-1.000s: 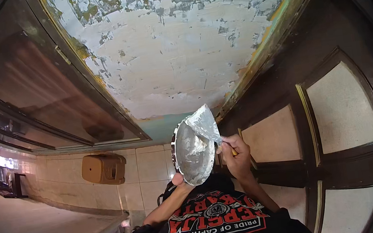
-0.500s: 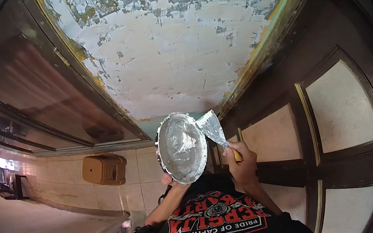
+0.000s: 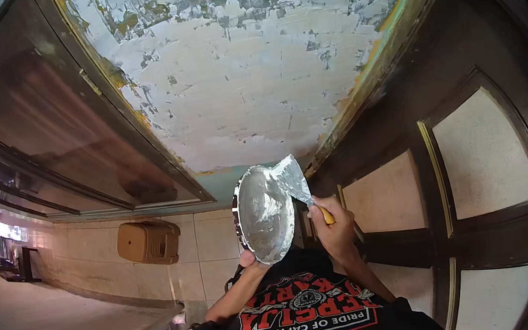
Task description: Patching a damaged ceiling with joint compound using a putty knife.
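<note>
My left hand (image 3: pixel 251 265) grips the lower edge of a round, shallow container (image 3: pixel 265 222), tilted so its inside faces me. White putty coats its rim and smears its inner surface. My right hand (image 3: pixel 335 226) is wrapped round the yellow handle of a putty knife (image 3: pixel 290 179). The knife's broad metal blade, smeared with white putty, lies at the container's upper right rim. Ahead stands a wall (image 3: pixel 234 95) covered in white putty, with grey and bluish patches showing through, mostly higher up.
A brown plastic stool (image 3: pixel 146 242) stands on the tiled floor (image 3: pixel 189 280) at the left. Dark wooden frames with a glazed panel (image 3: pixel 64 132) flank the wall on the left. On the right, close to my right arm, is a dark panelled door (image 3: pixel 382 239).
The container has shifted slightly right and turned, so it looks narrower. The putty knife and my right hand have moved a little left, its blade now overlapping the container's rim more.
</note>
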`<state>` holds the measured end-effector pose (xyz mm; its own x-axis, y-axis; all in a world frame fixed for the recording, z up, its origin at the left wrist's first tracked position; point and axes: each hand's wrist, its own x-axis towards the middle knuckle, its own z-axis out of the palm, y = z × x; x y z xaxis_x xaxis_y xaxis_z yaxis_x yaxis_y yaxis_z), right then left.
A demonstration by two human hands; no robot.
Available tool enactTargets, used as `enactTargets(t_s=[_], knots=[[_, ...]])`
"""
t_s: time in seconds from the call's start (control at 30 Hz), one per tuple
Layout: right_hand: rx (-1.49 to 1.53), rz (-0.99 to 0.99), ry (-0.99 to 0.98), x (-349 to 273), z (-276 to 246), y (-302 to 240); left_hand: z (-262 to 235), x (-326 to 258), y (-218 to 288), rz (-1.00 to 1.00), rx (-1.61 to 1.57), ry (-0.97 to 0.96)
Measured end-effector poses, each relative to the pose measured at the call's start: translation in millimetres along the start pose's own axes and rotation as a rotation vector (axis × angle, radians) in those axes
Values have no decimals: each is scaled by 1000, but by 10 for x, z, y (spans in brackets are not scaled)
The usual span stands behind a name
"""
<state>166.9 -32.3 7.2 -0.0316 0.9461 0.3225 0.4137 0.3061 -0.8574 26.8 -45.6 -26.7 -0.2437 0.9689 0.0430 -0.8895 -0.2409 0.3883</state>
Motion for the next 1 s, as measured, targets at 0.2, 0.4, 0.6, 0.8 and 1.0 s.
enactTargets(t_s=[0.2, 0.4, 0.6, 0.8, 1.0], knots=[[288, 12, -100, 94, 127, 241, 47, 45, -14, 13, 23, 102], [881, 192, -229, 195, 47, 171, 46, 100, 45, 33, 23, 121], [1113, 221, -244, 381, -101, 36, -47, 73, 153, 22, 0, 30], [1048, 19, -68, 863, -245, -180, 42, 167, 150, 21, 11, 29], [555, -318, 26, 1632, 120, -172, 2, 126, 159, -29, 86, 123]])
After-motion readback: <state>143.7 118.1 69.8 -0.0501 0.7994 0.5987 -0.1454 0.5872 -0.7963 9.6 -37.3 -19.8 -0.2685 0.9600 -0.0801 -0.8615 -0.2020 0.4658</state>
